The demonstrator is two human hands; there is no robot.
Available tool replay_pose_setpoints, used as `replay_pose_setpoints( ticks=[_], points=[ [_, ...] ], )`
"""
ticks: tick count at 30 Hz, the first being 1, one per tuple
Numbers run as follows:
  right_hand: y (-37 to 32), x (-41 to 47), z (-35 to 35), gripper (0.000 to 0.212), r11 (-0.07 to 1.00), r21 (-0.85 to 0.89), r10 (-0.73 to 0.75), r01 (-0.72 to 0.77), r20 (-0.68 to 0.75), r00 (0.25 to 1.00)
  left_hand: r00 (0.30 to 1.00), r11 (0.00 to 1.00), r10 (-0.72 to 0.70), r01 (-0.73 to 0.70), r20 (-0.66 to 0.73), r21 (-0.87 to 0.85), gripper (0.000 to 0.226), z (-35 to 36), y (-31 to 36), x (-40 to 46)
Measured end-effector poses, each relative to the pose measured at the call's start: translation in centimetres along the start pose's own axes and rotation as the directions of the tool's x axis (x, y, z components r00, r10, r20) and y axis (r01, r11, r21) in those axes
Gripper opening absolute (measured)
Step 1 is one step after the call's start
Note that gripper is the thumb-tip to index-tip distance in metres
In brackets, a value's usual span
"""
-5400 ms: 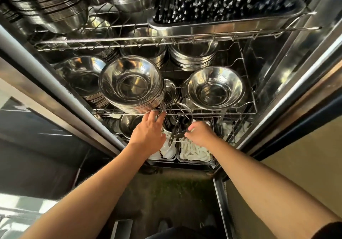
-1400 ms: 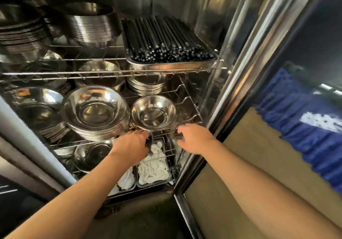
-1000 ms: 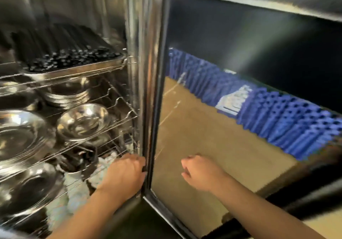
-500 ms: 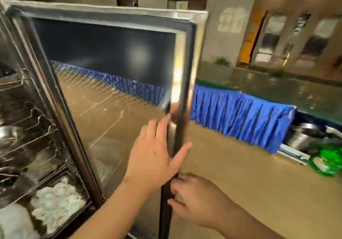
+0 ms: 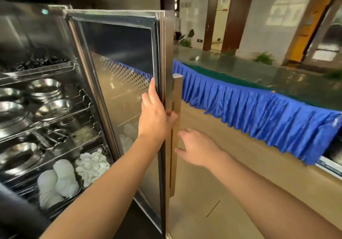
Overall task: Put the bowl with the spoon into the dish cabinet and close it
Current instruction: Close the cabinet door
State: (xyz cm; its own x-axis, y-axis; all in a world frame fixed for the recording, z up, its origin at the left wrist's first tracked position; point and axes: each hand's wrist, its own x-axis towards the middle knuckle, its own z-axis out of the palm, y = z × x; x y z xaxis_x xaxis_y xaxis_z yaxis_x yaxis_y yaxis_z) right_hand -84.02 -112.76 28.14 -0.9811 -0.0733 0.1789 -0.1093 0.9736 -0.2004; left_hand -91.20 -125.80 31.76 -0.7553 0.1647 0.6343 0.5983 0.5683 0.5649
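The steel dish cabinet (image 5: pixel 35 35) stands open on the left, its wire shelves packed with steel bowls (image 5: pixel 53 108). On a lower shelf a dark bowl with a utensil in it (image 5: pixel 52 137) shows only as a blur. The glass cabinet door (image 5: pixel 122 90) is swung out towards me. My left hand (image 5: pixel 154 116) grips the door's free edge, palm on the inner glass and thumb hooked round the outer side. My right hand (image 5: pixel 196 148) hovers open just right of the long vertical door handle (image 5: pixel 176 94), fingers spread, apparently not touching it.
Trays of white ceramic spoons (image 5: pixel 92 164) and white dishes (image 5: pixel 59 179) fill the bottom shelf. A tray of black chopsticks (image 5: pixel 40 63) sits up top. A long counter with a blue pleated skirt (image 5: pixel 259 113) runs along the right, beyond bare tan floor (image 5: pixel 212 201).
Both hands left the lower shelf and went to the door. My left hand now grips the door edge, and my right hand has come off it and opened beside the handle.
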Motion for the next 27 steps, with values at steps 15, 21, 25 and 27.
replay_pose_setpoints(
  ticks=[15, 21, 25, 27],
  points=[
    [-14.0, 6.3, 7.2, 0.036, 0.824, 0.567, -0.136, 0.014, 0.173, 0.975, 0.944, 0.967, -0.243, 0.253, -0.222, 0.017, 0.098, -18.7, -6.9, -9.8],
    [-23.3, 7.9, 10.8, 0.037, 0.613, 0.790, -0.333, 0.024, 0.231, 0.914, 0.882, 0.933, -0.287, 0.345, -0.373, 0.099, 0.057, -25.5, -12.2, -12.3],
    [-29.1, 9.4, 11.8, 0.020, 0.566, 0.823, -0.425, 0.034, 0.256, 0.868, 0.840, 0.910, -0.327, 0.404, -0.432, 0.095, 0.043, -29.0, -16.2, -12.6],
    [-32.0, 10.5, 12.4, 0.015, 0.567, 0.822, -0.466, 0.042, 0.278, 0.840, 0.819, 0.897, -0.345, 0.431, -0.458, 0.095, 0.042, -30.8, -18.5, -12.3]
  ],
)
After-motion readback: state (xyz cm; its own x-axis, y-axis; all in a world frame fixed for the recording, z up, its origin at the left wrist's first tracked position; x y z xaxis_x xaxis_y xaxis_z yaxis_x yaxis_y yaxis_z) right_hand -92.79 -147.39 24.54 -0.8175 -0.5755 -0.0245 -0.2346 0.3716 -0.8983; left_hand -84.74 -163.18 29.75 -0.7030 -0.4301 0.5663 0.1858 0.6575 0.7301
